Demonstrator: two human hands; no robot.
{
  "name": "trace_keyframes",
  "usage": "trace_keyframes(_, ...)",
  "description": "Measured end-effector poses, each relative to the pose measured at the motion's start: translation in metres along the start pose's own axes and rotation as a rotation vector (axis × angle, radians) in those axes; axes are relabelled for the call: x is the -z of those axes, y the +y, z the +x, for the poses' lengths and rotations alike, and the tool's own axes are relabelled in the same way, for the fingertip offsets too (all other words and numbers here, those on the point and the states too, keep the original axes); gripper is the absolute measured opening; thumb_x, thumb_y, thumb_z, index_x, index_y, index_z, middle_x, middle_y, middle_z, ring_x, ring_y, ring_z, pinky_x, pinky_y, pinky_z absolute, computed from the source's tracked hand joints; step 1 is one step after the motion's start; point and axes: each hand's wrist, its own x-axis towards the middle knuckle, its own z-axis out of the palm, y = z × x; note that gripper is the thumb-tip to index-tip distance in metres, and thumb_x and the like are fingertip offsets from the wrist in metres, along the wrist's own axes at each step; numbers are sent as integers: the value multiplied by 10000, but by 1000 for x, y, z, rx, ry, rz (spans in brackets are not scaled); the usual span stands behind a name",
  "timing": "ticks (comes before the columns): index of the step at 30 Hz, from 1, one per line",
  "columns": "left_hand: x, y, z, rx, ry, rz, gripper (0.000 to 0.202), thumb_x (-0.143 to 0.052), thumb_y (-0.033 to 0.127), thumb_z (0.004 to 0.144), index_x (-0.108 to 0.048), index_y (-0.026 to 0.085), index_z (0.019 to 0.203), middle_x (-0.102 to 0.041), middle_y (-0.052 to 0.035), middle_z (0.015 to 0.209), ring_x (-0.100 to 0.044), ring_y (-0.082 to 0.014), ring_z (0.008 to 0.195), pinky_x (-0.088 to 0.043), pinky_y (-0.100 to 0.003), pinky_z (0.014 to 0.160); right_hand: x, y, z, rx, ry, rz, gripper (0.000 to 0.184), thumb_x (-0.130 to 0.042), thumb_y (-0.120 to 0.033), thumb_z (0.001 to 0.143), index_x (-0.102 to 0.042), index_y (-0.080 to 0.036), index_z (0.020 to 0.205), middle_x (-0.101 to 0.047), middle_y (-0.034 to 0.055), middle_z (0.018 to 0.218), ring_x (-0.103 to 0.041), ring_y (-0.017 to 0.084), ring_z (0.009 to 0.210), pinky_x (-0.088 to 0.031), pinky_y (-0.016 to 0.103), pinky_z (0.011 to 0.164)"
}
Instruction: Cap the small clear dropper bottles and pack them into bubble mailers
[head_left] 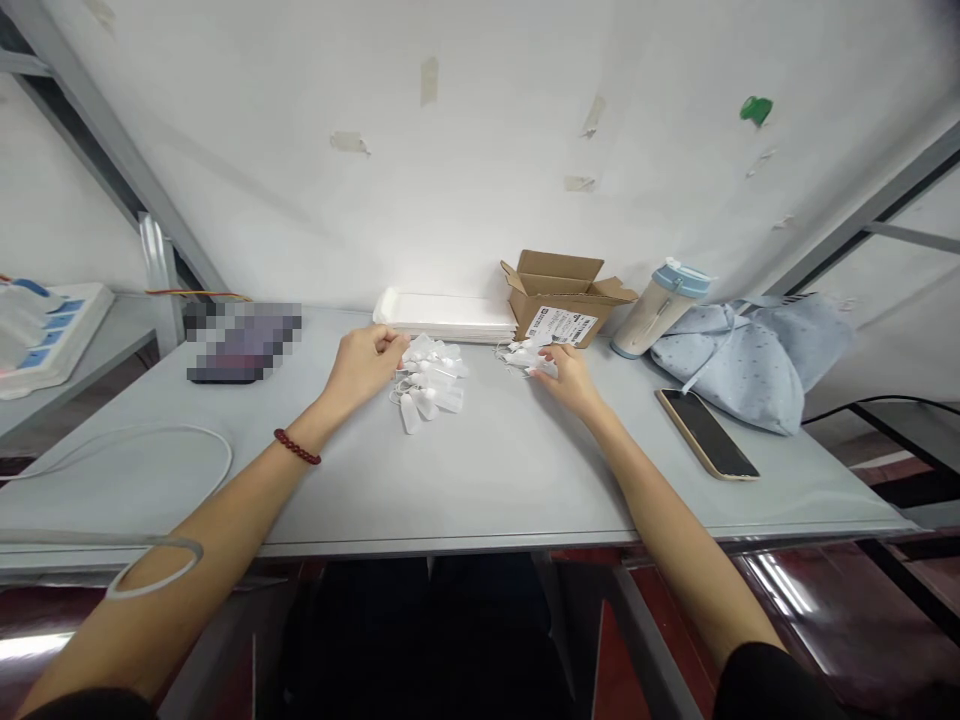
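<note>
A pile of white tags (431,378) with thin string loops lies mid-table. At its left edge is my left hand (365,364), with thumb and fingers pinched together; what they hold, if anything, is hidden. A smaller cluster of the same white tags (523,354) lies to the right, in front of the cardboard box. Curved over its right side, my right hand (568,378) has its thumb and fingers closed on a tag. The tags overlap, and some strings are too fine to follow.
Behind the tags are a stack of flat white packs (454,314) and an open cardboard box (559,305). A tumbler (660,308), a blue cloth bag (739,365) and a phone (706,434) stand or lie right. A white cable (217,440) loops at left.
</note>
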Motion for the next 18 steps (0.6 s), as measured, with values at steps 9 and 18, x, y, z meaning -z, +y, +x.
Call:
trace_keyframes(9, -8, -3, -3, -53, -28, -21, 265, -537, 394, 812, -580, 172, 674, -605, 0, 574, -527, -141, 513, -400, -270, 564, -10, -14, -3, 61, 35, -82, 285, -535, -275, 870, -686, -199, 1099, -635, 136, 1047, -533, 299, 984, -449, 438, 869)
trace_keyframes(18, -10, 4, -9, -58, -31, -57, 254, -552, 381, 812, -590, 164, 684, -596, 4, 571, -534, -135, 523, -403, -258, 559, 5, -29, 0, -76, 119, 282, 292, -493, -385, 865, -666, -153, 902, -663, 104, 877, -572, 217, 787, -458, 362, 747)
